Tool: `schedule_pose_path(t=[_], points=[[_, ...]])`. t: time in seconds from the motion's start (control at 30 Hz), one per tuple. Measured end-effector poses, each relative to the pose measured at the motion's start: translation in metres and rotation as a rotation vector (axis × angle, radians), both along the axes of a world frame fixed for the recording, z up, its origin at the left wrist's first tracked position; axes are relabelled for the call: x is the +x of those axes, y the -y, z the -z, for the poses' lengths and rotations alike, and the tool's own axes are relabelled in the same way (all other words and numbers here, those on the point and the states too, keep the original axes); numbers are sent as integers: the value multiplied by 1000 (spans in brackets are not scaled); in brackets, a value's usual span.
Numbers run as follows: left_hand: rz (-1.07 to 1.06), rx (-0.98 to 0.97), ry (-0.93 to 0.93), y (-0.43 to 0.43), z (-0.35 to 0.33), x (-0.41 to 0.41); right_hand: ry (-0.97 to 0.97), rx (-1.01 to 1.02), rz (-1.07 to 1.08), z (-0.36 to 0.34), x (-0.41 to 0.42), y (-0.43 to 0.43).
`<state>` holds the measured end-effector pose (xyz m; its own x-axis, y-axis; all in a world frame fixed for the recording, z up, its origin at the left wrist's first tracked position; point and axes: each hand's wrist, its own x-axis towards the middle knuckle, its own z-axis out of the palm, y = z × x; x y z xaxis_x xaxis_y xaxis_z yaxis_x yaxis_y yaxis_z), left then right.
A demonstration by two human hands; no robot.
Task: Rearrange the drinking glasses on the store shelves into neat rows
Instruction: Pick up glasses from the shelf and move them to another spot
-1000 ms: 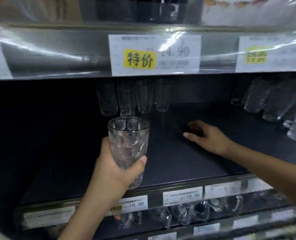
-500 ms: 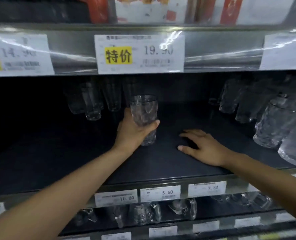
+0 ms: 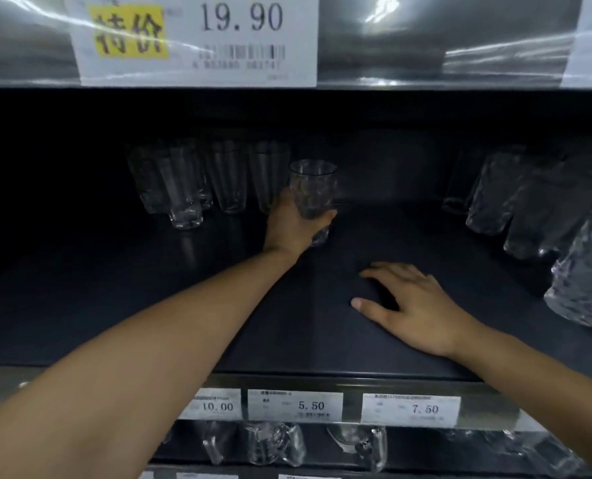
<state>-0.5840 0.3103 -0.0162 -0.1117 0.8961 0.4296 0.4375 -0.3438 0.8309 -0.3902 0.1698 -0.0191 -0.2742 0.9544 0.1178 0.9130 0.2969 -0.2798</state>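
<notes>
Landmark: the back row of plain glasses (image 3: 218,178) stood at the rear left of the dark shelf (image 3: 287,340); every place below is given from that row
Held glass: a textured glass (image 3: 313,195) was upright at the right end of the row, just beside its last glass
Left hand: the left hand (image 3: 292,226) was wrapped round the lower part of the textured glass, thumb across the front and fingers behind it; a low grip like that probably steadied the base for setting down
Reason for the spot: judged from the task, the glass was being added as the next in line, so the row would run on to the right
Right hand: the right hand (image 3: 412,312) lay flat on the shelf, well forward and right of the row, fingers spread and gripping nothing, likely a brace for the long reach inward
Odd one out: a single glass (image 3: 183,198) stood a little forward of the row's left part, out of line
Other stock: a cluster of textured glasses (image 3: 536,209) stood far right of the row, partly cut off by the frame edge
Hard to tell: whether the held glass touched the shelf or its neighbour; the base was behind the hand
Dim area: the row's left end faded into shadow, so its count was unclear
Labels: price tag (image 3: 197,36) above the row read 19.90
</notes>
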Motion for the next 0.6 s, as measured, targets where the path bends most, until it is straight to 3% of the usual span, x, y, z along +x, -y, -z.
schedule_pose_path(t=[0.17, 0.37, 0.6], points=[[-51, -2, 47, -11, 1, -1, 18, 9, 1, 0, -1, 0], [-220, 124, -169, -17, 1, 2, 34, 6, 2, 1, -1, 0], [-213, 167, -166, -27, 3, 1, 53, 1, -2, 2, -2, -1]])
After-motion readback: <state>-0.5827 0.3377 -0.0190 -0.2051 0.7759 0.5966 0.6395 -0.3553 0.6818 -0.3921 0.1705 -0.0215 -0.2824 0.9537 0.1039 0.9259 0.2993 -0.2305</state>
